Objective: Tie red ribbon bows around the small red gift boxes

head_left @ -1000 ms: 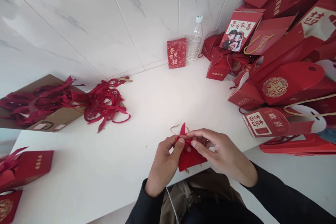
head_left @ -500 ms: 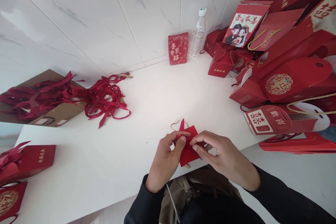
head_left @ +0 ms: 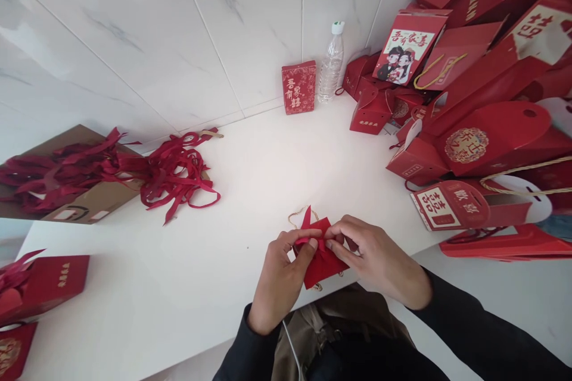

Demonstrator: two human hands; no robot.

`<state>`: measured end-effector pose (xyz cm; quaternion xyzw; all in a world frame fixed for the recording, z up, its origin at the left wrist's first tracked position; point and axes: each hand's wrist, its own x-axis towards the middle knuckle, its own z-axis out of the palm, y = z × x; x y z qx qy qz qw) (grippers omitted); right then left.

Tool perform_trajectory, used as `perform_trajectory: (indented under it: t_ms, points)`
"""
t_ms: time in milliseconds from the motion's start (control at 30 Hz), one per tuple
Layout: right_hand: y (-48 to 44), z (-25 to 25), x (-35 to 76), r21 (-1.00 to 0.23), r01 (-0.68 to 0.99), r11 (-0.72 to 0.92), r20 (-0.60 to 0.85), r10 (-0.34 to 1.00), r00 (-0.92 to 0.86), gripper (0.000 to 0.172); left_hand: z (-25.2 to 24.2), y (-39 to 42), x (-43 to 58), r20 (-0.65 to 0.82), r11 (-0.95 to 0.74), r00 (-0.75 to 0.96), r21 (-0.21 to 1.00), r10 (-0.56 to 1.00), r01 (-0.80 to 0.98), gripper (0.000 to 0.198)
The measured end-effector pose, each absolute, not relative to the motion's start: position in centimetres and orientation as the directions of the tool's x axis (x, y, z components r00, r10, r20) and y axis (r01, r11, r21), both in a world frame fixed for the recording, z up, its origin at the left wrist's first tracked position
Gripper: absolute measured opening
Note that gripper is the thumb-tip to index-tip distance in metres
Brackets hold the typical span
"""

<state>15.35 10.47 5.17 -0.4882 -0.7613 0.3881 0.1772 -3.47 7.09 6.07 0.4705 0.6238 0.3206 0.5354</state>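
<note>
A small red gift bag (head_left: 322, 272) lies near the table's front edge, and parts of a gold cord (head_left: 295, 213) stick out around it. Red ribbon (head_left: 307, 217) is gathered in a bow over the bag, one pointed tail showing beyond my fingers. My left hand (head_left: 282, 271) pinches the ribbon from the left with thumb and forefinger. From the right, my right hand (head_left: 373, 256) pinches the ribbon close to the middle of the bow. My fingers partly cover the knot.
A cardboard box (head_left: 105, 199) of red ribbons stands left, loose ribbons (head_left: 179, 169) spilling beside it. A red card box (head_left: 298, 88) and a plastic bottle (head_left: 331, 65) stand by the wall. Red gift boxes (head_left: 473, 131) crowd the right; another beribboned box (head_left: 67, 280) sits at left.
The fingers of my right hand have closed in on the bow, nearer to my left fingers. The ribbon looks drawn more tightly across the bag. The camera view has shifted slightly.
</note>
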Motion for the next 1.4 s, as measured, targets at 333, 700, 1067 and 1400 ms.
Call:
perform_trajectory:
  t_ms: [333, 700, 1067, 1400]
  points:
    - [10.0, 6.4, 14.9, -0.839, 0.514, 0.176, -0.058, 0.911, -0.408, 0.013, 6.1, 7.3, -3.2, -0.364, 0.347, 0.032, 0.908, 0.931, 0.235, 0.034]
    - [8.7, 6.8, 14.4, -0.881, 0.472, -0.017, -0.241, 0.875, -0.419, 0.013, 6.5, 7.3, -3.7, -0.405, 0.389, 0.058, 0.902, 0.912, 0.188, 0.030]
    - [10.2, 6.5, 14.5, -0.895, 0.425, 0.137, -0.135, 0.825, -0.549, 0.039, 6.1, 6.5, -2.5, -0.243, 0.244, -0.031, 0.945, 0.970, 0.220, 0.024]
    - [10.5, 5.9, 13.9, -0.917, 0.399, 0.020, -0.190, 0.856, -0.481, 0.025, 3.4, 4.9, -0.4, 0.147, -0.012, -0.186, 0.815, 0.972, 0.580, 0.030]
